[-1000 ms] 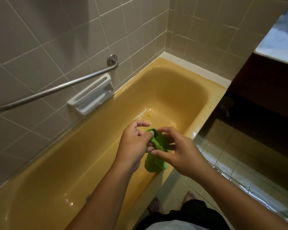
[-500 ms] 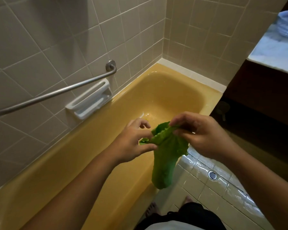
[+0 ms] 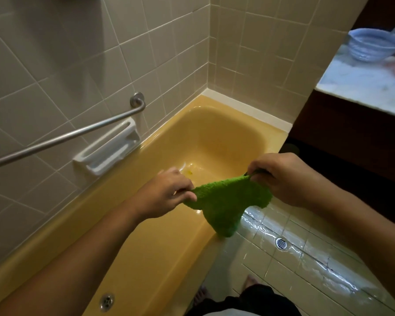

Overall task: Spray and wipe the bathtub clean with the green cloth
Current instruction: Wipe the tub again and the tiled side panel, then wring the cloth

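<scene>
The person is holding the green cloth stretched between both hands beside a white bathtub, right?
Not quite. The head view shows the bathtub is yellow, not white. The left hand and right hand do pinch the green cloth, stretched between them.

Home bathroom, tub end of the room.
Yellow bathtub (image 3: 226, 133) built into beige tiled walls (image 3: 55, 76); steel grab bar (image 3: 66, 135) slanting across the wall, white soap dish (image 3: 107, 153) just below it; wet tiled floor (image 3: 317, 281) with round floor drain (image 3: 281, 243) near the tub; marble-look counter (image 3: 360, 83) on dark cabinet (image 3: 351, 137), blue bowl (image 3: 374, 45) on top.
</scene>
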Demonstrator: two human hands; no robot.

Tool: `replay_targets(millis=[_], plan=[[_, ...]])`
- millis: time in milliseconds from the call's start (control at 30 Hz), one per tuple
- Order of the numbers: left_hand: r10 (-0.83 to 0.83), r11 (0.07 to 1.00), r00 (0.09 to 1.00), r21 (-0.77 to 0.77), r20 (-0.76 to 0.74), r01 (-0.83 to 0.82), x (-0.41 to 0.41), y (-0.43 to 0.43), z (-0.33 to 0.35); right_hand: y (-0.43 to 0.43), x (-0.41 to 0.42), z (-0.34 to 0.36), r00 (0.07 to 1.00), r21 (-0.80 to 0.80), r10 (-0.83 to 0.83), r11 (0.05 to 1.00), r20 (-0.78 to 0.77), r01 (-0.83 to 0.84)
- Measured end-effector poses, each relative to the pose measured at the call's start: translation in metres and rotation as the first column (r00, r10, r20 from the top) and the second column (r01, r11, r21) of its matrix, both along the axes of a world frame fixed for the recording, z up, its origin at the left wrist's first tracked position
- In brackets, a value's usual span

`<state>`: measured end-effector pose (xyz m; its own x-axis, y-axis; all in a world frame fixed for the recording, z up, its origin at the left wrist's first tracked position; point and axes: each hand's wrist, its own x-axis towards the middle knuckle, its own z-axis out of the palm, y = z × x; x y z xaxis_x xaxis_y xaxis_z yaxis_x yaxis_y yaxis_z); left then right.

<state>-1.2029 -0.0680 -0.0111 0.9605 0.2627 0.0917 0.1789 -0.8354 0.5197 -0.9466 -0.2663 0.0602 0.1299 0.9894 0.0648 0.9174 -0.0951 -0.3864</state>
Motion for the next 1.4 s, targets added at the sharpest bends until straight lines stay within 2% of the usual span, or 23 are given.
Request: replay_targets(millis=[67,133,233,333,433,500,633,700,800,867,900,967,1000,1033,1067,1133,1167,1233,1267,1333,1400], plan=[[-0.025,0.996,0.998,0.086,-0.054,0.030,-0.002,0.006,0.001,-0.003,0.005,-0.002,1.000,0.054,-0.001,0.999,0.021,0.000],[-0.043,0.997,0.999,0.061,-0.029,0.045,-0.005,0.008,0.006,-0.005,0.008,-0.002,1.000,0.093,-0.006,0.996,0.020,0.004],[-0.023,0.992,0.995,-0.117,0.100,0.035,-0.005,0.003,0.022,-0.007,0.014,0.002,0.999,0.130,-0.012,0.991,0.030,0.008],[0.051,0.917,0.992,-0.400,0.118,0.000,-0.003,0.002,0.039,-0.007,0.021,0.008,0.999,0.148,-0.038,0.988,-0.002,0.038],[0.153,0.860,0.978,-0.506,0.144,-0.060,-0.001,0.004,0.046,-0.008,0.024,0.004,1.000,0.103,-0.020,0.994,-0.014,0.021],[0.227,0.844,0.958,-0.526,0.173,-0.105,0.000,0.004,0.048,-0.009,0.026,-0.003,0.996,0.068,-0.037,0.997,-0.086,0.043],[0.253,0.799,0.957,-0.589,0.143,-0.123,-0.001,0.008,0.043,-0.012,0.023,-0.006,0.944,0.011,-0.075,0.996,-0.322,0.083],[0.248,0.778,0.962,-0.615,0.113,-0.128,-0.003,0.012,0.044,-0.009,0.024,0.000,0.862,-0.081,-0.089,0.995,-0.498,0.056],[0.152,0.713,0.988,-0.694,0.020,-0.096,-0.001,0.024,0.062,0.008,0.035,0.020,0.678,-0.237,-0.114,0.967,-0.726,-0.091],[0.105,0.646,0.993,-0.763,0.061,-0.021,0.006,0.036,0.081,0.024,0.042,0.039,0.558,-0.208,-0.118,0.973,-0.821,-0.100],[0.165,0.591,0.975,-0.806,0.146,0.020,0.012,0.040,0.092,0.032,0.044,0.047,0.449,-0.129,-0.093,0.990,-0.889,-0.049],[0.400,0.405,0.872,-0.908,0.282,0.108,0.021,0.041,0.103,0.041,0.039,0.053,0.139,0.050,0.025,0.983,-0.990,0.179],[0.474,0.315,0.836,-0.940,0.276,0.132,0.024,0.036,0.097,0.042,0.035,0.045,0.002,0.072,0.075,0.952,-0.997,0.299],[0.491,0.246,0.840,-0.962,0.231,0.121,0.026,0.030,0.083,0.041,0.030,0.029,-0.088,0.038,0.075,0.931,-0.993,0.363],[0.479,0.230,0.864,-0.972,0.154,0.046,0.028,0.019,0.062,0.037,0.023,0.006,-0.128,-0.043,0.004,0.932,-0.992,0.360],[0.451,0.232,0.891,-0.958,-0.048,-0.168,0.029,-0.011,0.015,0.023,0.002,-0.044,-0.112,-0.232,-0.210,0.941,-0.971,0.245],[0.474,0.213,0.869,-0.939,-0.142,-0.270,0.030,-0.022,-0.007,0.017,-0.007,-0.065,-0.058,-0.301,-0.296,0.926,-0.953,0.226],[0.560,0.138,0.789,-0.910,-0.253,-0.390,0.034,-0.035,-0.035,0.010,-0.015,-0.092,0.052,-0.392,-0.430,0.862,-0.902,0.320],[0.610,0.094,0.735,-0.893,-0.297,-0.439,0.035,-0.035,-0.041,0.008,-0.018,-0.097,0.077,-0.418,-0.477,0.828,-0.876,0.372],[0.667,0.006,0.663,-0.886,-0.341,-0.463,0.033,-0.035,-0.041,0.005,-0.020,-0.100,0.057,-0.439,-0.510,0.786,-0.858,0.436],[0.654,-0.039,0.691,-0.925,-0.309,-0.377,0.025,-0.035,-0.038,-0.001,-0.020,-0.104,0.017,-0.447,-0.515,0.761,-0.857,0.470]])
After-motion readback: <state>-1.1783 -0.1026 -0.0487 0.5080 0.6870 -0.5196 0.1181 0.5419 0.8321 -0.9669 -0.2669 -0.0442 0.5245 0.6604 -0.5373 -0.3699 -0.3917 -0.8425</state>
